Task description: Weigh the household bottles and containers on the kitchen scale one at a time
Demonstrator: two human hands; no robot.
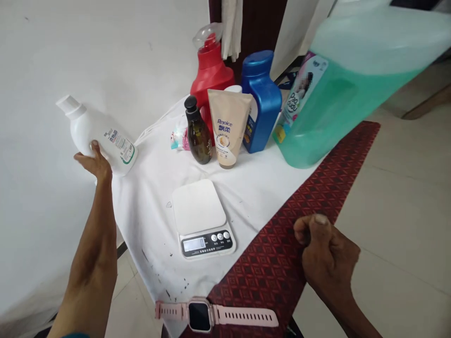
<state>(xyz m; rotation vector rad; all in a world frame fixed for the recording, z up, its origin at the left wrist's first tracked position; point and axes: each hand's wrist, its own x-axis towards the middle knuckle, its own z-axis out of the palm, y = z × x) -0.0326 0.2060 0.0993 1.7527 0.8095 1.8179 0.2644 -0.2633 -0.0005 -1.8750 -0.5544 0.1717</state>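
At the left edge of the table, my left hand [96, 162] grips a white bottle [102, 138] with a white cap and printed label. The bottle leans to the left, my thumb against its front. Over the right side of the table, my right hand [327, 253] is closed, fingers curled in and nothing showing in them. Between the hands lies a white kitchen scale [200, 209] with a lit display and a bare platform. A smartwatch with a pink strap [244, 315] lies at the near edge.
Behind the scale stand a dark pump bottle [199, 136], a beige Rejoice tube [228, 126], a red jug [211, 70], a blue bottle [262, 101] and a small packet [180, 138]. A large jug of green liquid [338, 108] stands at right. White cloth [148, 202] covers red patterned fabric [282, 253].
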